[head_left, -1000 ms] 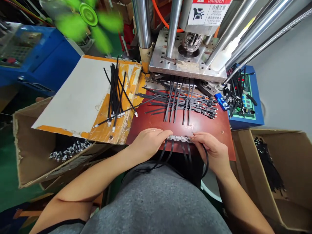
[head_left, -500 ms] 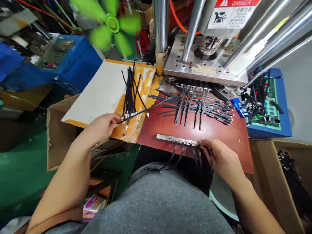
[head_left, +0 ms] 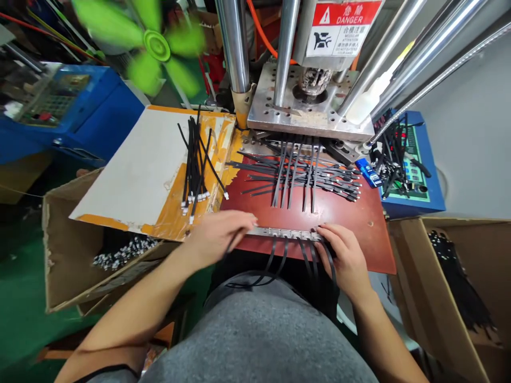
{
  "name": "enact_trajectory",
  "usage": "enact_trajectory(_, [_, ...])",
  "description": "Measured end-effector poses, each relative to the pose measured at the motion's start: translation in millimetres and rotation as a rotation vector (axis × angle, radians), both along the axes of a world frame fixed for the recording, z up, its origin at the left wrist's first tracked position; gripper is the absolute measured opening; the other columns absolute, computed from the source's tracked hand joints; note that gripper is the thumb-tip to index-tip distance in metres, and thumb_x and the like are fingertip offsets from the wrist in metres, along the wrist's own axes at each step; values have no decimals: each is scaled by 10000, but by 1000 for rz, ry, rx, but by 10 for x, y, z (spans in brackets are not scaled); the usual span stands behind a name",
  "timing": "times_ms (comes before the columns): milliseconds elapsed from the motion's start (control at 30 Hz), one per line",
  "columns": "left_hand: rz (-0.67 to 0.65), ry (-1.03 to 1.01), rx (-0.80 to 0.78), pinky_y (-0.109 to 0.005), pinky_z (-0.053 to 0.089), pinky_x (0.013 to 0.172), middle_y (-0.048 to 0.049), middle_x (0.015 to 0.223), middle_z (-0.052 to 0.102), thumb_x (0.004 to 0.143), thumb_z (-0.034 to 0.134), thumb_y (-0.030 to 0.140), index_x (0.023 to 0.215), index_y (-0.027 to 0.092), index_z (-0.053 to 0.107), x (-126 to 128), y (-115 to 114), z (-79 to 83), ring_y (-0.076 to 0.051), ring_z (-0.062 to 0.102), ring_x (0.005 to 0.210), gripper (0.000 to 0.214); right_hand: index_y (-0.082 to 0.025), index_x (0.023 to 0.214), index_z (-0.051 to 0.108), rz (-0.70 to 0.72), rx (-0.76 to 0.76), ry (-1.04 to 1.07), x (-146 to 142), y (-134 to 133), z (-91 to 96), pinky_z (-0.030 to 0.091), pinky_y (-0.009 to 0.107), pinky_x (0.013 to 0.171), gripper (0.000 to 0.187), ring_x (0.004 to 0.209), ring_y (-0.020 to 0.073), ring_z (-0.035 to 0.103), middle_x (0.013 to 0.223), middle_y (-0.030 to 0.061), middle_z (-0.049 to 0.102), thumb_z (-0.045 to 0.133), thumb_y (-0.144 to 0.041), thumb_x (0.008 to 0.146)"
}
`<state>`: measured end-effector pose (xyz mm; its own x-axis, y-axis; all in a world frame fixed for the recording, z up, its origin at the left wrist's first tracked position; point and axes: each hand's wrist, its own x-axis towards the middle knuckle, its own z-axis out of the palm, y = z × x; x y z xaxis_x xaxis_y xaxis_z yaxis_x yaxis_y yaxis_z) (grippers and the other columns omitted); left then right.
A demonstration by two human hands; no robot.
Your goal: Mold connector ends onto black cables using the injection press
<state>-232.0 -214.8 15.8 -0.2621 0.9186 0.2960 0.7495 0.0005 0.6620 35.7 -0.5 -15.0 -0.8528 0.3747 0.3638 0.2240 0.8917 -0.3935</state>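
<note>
Beside a vertical moulding press [head_left: 309, 101] with thick steel columns and a red-and-white danger label [head_left: 343, 29], a seated person in grey works at a reddish-brown board [head_left: 355, 239]. A green fan [head_left: 156, 45] spins behind, past a blue machine cabinet [head_left: 85, 103]. Open cardboard boxes stand on either side: the left box [head_left: 59, 255] holds white-and-black pieces [head_left: 123, 252], and the right box [head_left: 411, 276] holds a heap of black strands [head_left: 457, 282]. On a white-and-orange panel [head_left: 128, 165] lies a loose bunch of white-tipped black strips [head_left: 195, 165].

More black strips [head_left: 295, 181] cross in a lattice on the reddish-brown board, right under the press plate. Nearer the person, a metal bar [head_left: 283, 233] lies across the board's front edge, with black strips [head_left: 279, 260] hanging from it toward the lap.

The right hand [head_left: 343, 260] curls over the bar's right end, fingertips pressed on it. The left hand [head_left: 217, 236], blurred, sits open-fingered just beside the bar's left end; whether it grips the thin black strand beneath it, I cannot tell.
</note>
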Motion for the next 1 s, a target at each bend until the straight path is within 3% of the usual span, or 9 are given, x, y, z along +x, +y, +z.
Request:
enact_trajectory(67, [-99, -90, 58, -243, 572, 841, -9, 991, 722, 951, 560, 157, 922, 193, 614, 135, 152, -165, -119, 699, 945, 71, -237, 1302, 548, 0, 22, 7, 8, 9, -2, 499, 502, 961, 380, 1099, 278, 572, 1171, 109, 621, 587, -168, 930])
enact_trajectory(133, [-110, -132, 30, -238, 558, 804, -16, 949, 704, 937, 561, 137, 922, 184, 571, 193, 214, -200, -128, 700, 926, 50, -242, 1313, 538, 7, 32, 6, 12, 18, -1, 498, 503, 951, 393, 1082, 278, 571, 1148, 107, 621, 579, -157, 931])
enact_trajectory(367, [-161, 259, -286, -263, 499, 602, -7, 818, 665, 924, 474, 108, 1053, 195, 562, 330, 352, 115, -172, 667, 707, 178, -251, 1321, 535, -4, 24, -1, -23, -5, -23, 509, 501, 927, 393, 1061, 276, 574, 1132, 108, 621, 555, -160, 939])
enact_trajectory(467, [-208, 272, -265, -304, 570, 686, -40, 936, 718, 926, 440, 80, 1216, 185, 568, 335, 359, 90, -194, 708, 804, 335, -249, 1313, 553, 4, -14, -10, 30, 18, 43, 524, 497, 929, 366, 1077, 274, 587, 1145, 110, 632, 549, -189, 952])
enact_trajectory(567, [-269, 229, -147, -330, 578, 926, -59, 1227, 694, 970, 462, 154, 1307, 211, 577, 78, 281, 53, -185, 691, 1067, 361, -259, 1303, 589, 55, -101, -75, 123, 226, 268, 533, 461, 967, 341, 1158, 260, 590, 1261, 101, 618, 551, -237, 964])
enact_trajectory(667, [-137, 269, -131, -380, 525, 1048, -49, 1294, 666, 988, 499, 309, 1213, 229, 669, -420, 320, 120, -205, 645, 1178, 293, -269, 1191, 663, -37, -72, -27, 60, 692, 536, 526, 430, 987, 251, 1122, 239, 628, 1230, 64, 655, 572, -274, 956])
enact_trajectory(767, [-61, 350, -293, -433, 478, 1092, -76, 1303, 656, 972, 493, 371, 1239, 198, 665, -930, 649, 205, -242, 620, 1209, 361, -228, 1093, 691, -92, 57, 39, -353, 1316, 619, 513, 438, 997, 214, 1065, 247, 652, 1123, 73, 702, 557, -322, 956])
enact_trajectory(867, [-94, 496, -469, -436, 382, 1160, -155, 1397, 568, 934, 495, 258, 1363, 98, 564, -1267, 1151, 169, -281, 505, 1338, 463, -136, 1107, 665, -36, 156, -20, -1010, 1866, 480, 483, 495, 1022, 307, 1117, 295, 620, 1135, 162, 685, 505, -346, 950])
enact_trajectory(1000, [-63, 645, -449, -421, 327, 1174, -229, 1447, 484, 967, 435, 265, 1389, 22, 502, -1492, 1677, -6, -314, 437, 1385, 492, -151, 1044, 650, -30, 126, -115, -1729, 2273, 274, 474, 430, 1037, 240, 1090, 232, 616, 1081, 129, 704, 451, -235, 938])
